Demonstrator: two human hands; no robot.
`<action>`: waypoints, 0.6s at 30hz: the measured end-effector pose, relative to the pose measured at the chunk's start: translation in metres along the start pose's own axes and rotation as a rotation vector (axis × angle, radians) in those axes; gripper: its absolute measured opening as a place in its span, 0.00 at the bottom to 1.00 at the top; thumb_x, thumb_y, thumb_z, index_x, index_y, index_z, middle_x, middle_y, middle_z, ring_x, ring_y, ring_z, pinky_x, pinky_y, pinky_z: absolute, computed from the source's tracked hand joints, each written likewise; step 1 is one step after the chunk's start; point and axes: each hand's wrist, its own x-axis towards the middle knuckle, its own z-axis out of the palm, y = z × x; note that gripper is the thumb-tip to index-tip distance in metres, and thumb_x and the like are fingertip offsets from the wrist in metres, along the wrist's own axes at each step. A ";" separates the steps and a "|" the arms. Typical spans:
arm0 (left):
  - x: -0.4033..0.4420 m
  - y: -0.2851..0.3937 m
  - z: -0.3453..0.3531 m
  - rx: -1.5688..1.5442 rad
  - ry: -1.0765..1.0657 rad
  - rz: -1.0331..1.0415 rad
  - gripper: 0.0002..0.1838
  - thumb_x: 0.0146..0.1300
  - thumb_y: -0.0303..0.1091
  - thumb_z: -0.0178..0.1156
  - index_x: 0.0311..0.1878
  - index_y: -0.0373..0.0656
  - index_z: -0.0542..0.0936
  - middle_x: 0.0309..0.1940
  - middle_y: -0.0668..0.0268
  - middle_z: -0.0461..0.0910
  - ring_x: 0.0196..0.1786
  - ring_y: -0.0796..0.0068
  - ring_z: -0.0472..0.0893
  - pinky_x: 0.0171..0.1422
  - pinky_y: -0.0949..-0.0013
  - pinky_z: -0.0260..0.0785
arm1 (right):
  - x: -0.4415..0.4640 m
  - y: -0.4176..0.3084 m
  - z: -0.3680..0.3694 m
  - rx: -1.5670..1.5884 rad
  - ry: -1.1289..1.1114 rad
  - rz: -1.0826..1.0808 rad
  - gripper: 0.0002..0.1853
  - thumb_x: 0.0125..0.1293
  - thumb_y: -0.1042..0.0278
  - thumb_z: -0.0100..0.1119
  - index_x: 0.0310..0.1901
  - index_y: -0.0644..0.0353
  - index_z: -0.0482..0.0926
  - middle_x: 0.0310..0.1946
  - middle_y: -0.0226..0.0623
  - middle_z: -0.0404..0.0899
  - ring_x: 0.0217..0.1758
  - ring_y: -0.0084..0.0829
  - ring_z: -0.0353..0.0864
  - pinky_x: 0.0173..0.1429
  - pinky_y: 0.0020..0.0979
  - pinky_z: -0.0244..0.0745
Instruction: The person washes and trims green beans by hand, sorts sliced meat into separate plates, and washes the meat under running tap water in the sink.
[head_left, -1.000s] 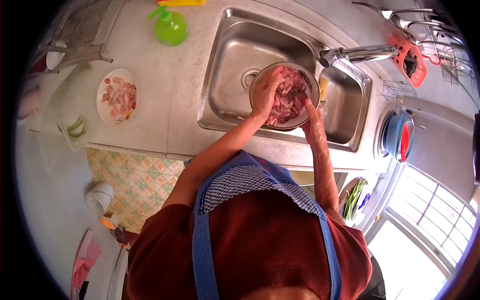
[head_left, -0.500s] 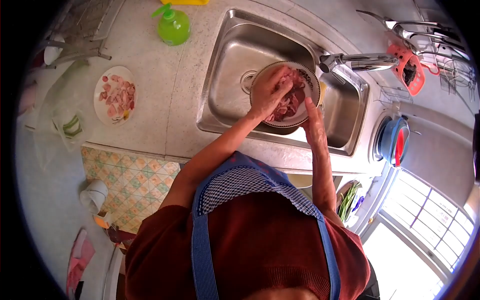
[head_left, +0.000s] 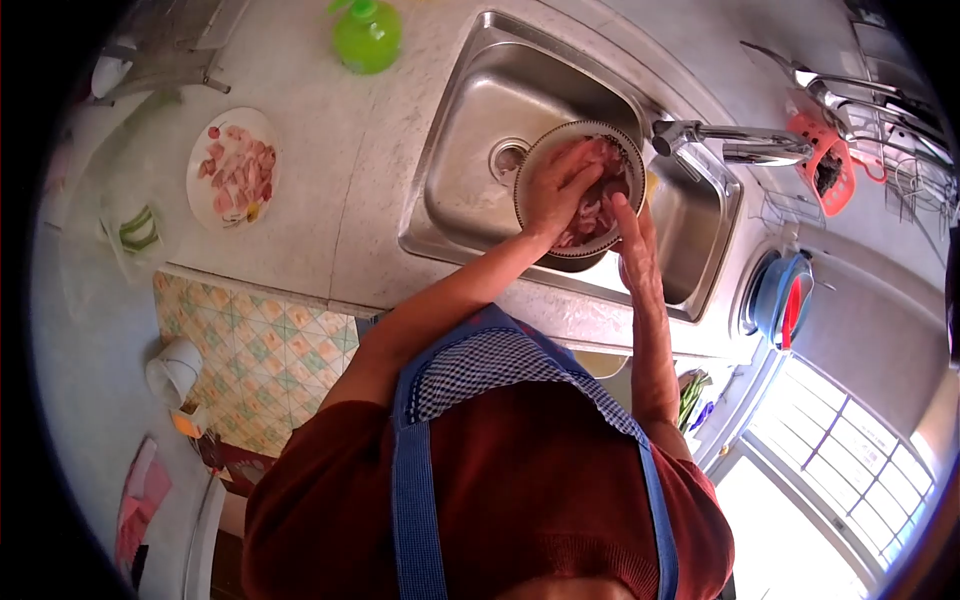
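Over the sink point(head_left: 440, 215) I have a round bowl point(head_left: 533, 165) with a dark patterned rim, holding pieces of raw pinkish-red meat point(head_left: 588, 222). My left hand point(head_left: 562, 192) reaches into it from the left, its fingers closed over the meat and partly hidden in it. On the right side of the bowl, my right hand point(head_left: 637, 245) grips the rim, thumb on the inner edge and the other fingers out of sight beneath. To the left on the counter, a white oval plate point(head_left: 205, 205) carries several cut pieces of pale pink meat point(head_left: 240, 175).
A faucet point(head_left: 735, 142) reaches over the sink's right part. Green pump bottle point(head_left: 367, 38) stands at the back of the counter. Beyond the faucet hangs a pink basket point(head_left: 828, 165). A clear plastic bag point(head_left: 135, 200) with green pieces lies at far left; blue basins point(head_left: 785, 290) stand at right.
The whole view has shifted slightly, moving the counter and sink in the picture. Both hands stay on the bowl, with the left still over the meat.
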 end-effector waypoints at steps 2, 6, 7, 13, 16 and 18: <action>0.000 0.004 0.001 -0.020 -0.009 0.022 0.16 0.56 0.27 0.60 0.49 0.36 0.76 0.45 0.63 0.73 0.44 0.76 0.75 0.50 0.76 0.67 | 0.001 0.000 0.001 -0.024 0.013 0.023 0.29 0.63 0.50 0.51 0.58 0.64 0.63 0.49 0.39 0.71 0.49 0.28 0.71 0.53 0.28 0.68; -0.001 -0.001 0.001 0.081 0.044 0.064 0.15 0.56 0.25 0.59 0.49 0.37 0.76 0.43 0.64 0.72 0.42 0.76 0.75 0.47 0.76 0.68 | 0.001 -0.011 0.007 -0.029 0.003 0.061 0.28 0.62 0.51 0.52 0.57 0.63 0.64 0.46 0.38 0.73 0.48 0.27 0.72 0.49 0.27 0.70; -0.001 -0.004 0.000 0.080 0.046 0.063 0.15 0.56 0.25 0.59 0.49 0.37 0.76 0.43 0.64 0.72 0.42 0.76 0.75 0.47 0.76 0.68 | 0.003 -0.009 0.006 -0.031 0.002 0.063 0.28 0.62 0.51 0.52 0.57 0.63 0.64 0.46 0.38 0.73 0.48 0.27 0.72 0.49 0.27 0.70; -0.004 -0.001 0.003 -0.145 0.036 -0.103 0.15 0.59 0.26 0.56 0.51 0.36 0.74 0.44 0.67 0.71 0.47 0.77 0.73 0.53 0.76 0.66 | 0.007 -0.010 0.006 -0.209 -0.020 -0.023 0.29 0.61 0.50 0.53 0.58 0.60 0.64 0.45 0.38 0.74 0.45 0.28 0.74 0.44 0.26 0.75; -0.003 0.004 0.005 -0.080 0.018 -0.025 0.17 0.59 0.25 0.56 0.52 0.37 0.72 0.44 0.68 0.71 0.47 0.78 0.73 0.52 0.77 0.67 | 0.010 -0.009 0.004 -0.224 -0.029 -0.020 0.29 0.61 0.50 0.53 0.58 0.60 0.64 0.45 0.38 0.74 0.44 0.28 0.75 0.43 0.27 0.75; -0.004 0.005 0.007 -0.020 0.057 0.025 0.16 0.60 0.26 0.55 0.52 0.39 0.73 0.41 0.69 0.73 0.45 0.78 0.74 0.50 0.77 0.67 | 0.008 -0.013 0.005 -0.273 -0.019 -0.010 0.30 0.61 0.49 0.54 0.58 0.60 0.63 0.44 0.39 0.75 0.44 0.28 0.75 0.41 0.27 0.75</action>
